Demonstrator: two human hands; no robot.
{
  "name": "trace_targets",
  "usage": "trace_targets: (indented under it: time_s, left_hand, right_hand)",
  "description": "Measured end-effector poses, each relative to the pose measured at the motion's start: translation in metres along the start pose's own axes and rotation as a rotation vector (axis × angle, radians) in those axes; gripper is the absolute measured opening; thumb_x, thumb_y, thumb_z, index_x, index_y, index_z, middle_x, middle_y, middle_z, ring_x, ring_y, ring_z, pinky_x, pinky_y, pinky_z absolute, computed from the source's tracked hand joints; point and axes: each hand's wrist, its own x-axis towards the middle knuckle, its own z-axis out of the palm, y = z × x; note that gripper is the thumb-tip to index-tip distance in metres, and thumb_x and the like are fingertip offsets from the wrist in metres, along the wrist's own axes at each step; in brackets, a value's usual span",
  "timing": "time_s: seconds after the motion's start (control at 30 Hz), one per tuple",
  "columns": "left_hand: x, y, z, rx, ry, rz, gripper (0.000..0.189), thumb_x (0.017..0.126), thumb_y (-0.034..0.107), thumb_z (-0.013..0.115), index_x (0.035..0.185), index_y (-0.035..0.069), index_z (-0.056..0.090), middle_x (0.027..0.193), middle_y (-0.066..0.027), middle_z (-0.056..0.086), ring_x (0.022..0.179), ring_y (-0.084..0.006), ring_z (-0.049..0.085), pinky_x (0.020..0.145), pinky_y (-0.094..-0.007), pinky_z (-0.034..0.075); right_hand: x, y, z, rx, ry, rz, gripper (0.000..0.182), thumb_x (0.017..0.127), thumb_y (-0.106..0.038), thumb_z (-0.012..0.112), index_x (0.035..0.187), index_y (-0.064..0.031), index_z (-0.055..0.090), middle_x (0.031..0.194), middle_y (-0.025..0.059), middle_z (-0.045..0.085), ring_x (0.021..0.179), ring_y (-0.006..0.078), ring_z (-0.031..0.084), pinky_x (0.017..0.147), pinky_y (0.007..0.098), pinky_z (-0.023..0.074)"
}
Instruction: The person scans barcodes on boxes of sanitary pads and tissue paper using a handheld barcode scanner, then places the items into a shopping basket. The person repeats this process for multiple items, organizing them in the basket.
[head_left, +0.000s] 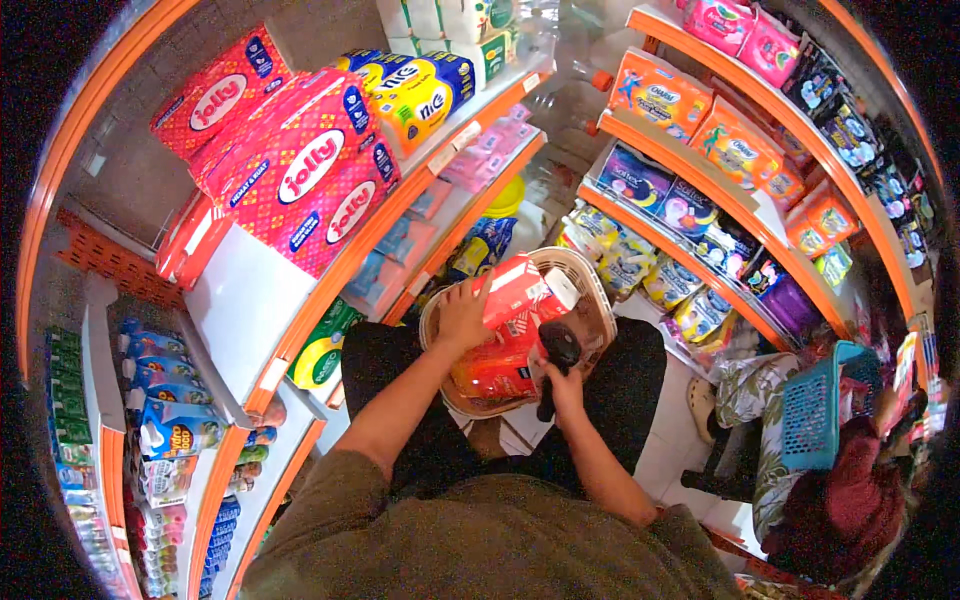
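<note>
A tan plastic basket (598, 289) rests on or between my knees, holding several red packs. My left hand (463, 311) lies on a red-and-white pack (517, 281) at the basket's left side, its fingers spread over the edge of the pack. My right hand (564, 386) grips the dark handle of a black object (561, 345) with a rounded head, which leans over the basket's lower right part. It looks like a barcode scanner, though I cannot tell for certain. Below it in the basket is a red-orange pack (495, 375).
Orange-edged shelves (442, 161) with pink tissue packs (300, 165) and yellow-blue tissue packs (420, 90) stand left. Shelves of sanitary pads (660, 97) curve along the right. At lower right, another person (855, 495) is beside a teal basket (810, 412). Bottles and pouches (176, 427) fill lower-left shelves.
</note>
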Motion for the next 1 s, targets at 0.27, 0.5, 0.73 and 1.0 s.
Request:
trace_targets:
  time_s: [0.27,0.5,0.73,1.0]
  left_hand:
    - [-0.083,-0.002,-0.061,0.036,0.16,0.049,0.103,0.05,0.02,0.079,0.14,0.02,0.03,0.125,-0.0144,0.042,0.115,-0.0317,0.041,0.094,-0.0475,0.03]
    - [-0.096,-0.001,-0.07,0.105,0.2,0.07,0.102,0.053,0.019,0.079,0.141,0.021,0.028,0.125,-0.0132,0.042,0.112,-0.0307,0.042,0.093,-0.0466,0.032]
    - [-0.093,0.003,-0.07,0.062,0.153,0.021,0.104,0.052,0.022,0.081,0.141,0.019,0.027,0.123,-0.0135,0.043,0.112,-0.0307,0.043,0.094,-0.0463,0.032]
    - [-0.132,-0.052,-0.094,-1.918,-0.536,-0.549,0.089,0.061,0.021,0.075,0.135,-0.001,0.031,0.122,-0.0159,0.053,0.108,-0.0265,0.054,0.095,-0.0383,0.042]
  right_hand:
    - [-0.014,-0.013,0.013,-0.035,-0.153,-0.308,0.029,0.075,-0.014,0.072,0.098,-0.0029,0.058,0.084,0.0024,0.061,0.075,0.0131,0.056,0.069,0.0296,0.0462]
    - [-0.025,-0.022,0.01,-0.176,-0.233,-0.302,0.029,0.074,-0.015,0.073,0.095,-0.0033,0.057,0.081,0.0018,0.059,0.068,0.0123,0.055,0.059,0.0282,0.0457]
    - [-0.017,-0.005,0.007,-0.078,-0.12,-0.337,0.031,0.075,-0.011,0.07,0.101,-0.0023,0.055,0.082,0.0012,0.06,0.068,0.0122,0.055,0.062,0.0278,0.046]
    - [-0.027,-0.055,0.005,0.128,0.0,-0.235,0.032,0.077,-0.008,0.068,0.107,-0.0023,0.055,0.1,0.0034,0.058,0.089,0.0148,0.054,0.079,0.0285,0.0435]
